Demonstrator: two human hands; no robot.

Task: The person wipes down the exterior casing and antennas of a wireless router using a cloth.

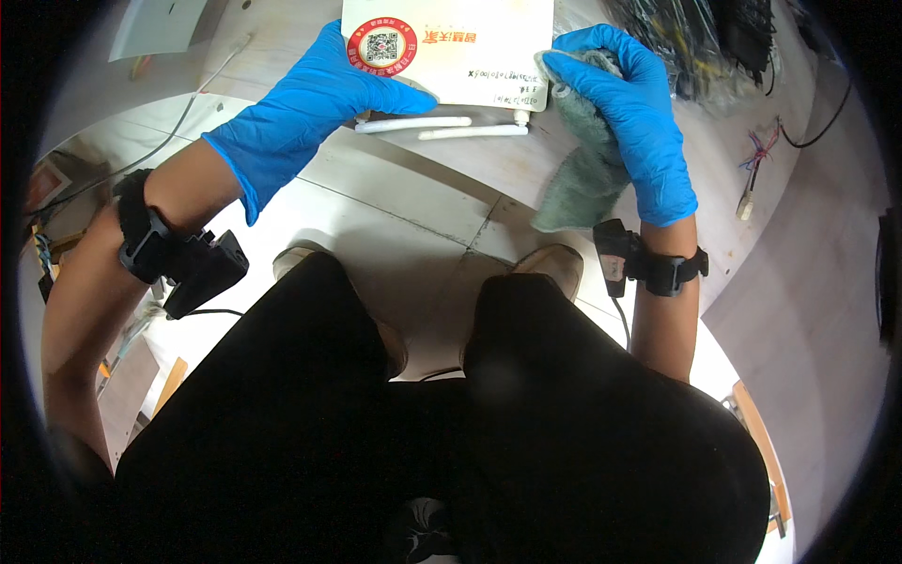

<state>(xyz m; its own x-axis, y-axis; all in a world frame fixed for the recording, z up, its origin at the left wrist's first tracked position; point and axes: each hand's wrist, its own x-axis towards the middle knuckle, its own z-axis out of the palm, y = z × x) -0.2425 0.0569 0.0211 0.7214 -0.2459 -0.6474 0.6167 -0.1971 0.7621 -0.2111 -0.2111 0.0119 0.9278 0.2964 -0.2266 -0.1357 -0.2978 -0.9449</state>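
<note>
Grips a smooth, flat white box with rounded corners, at the bench's near edge, by its left side between the thumb and fingers of the left hand, in a thin, wrinkled blue glove. Pinches a fuzzy grey-green cloth in the right hand's curled fingers, against the box's right edge. Has slim, straight white rods beside the box's near edge, and crinkled clear plastic farther right on the pale, smooth bench.

Off-wht box, gry-grn cloth.
</note>
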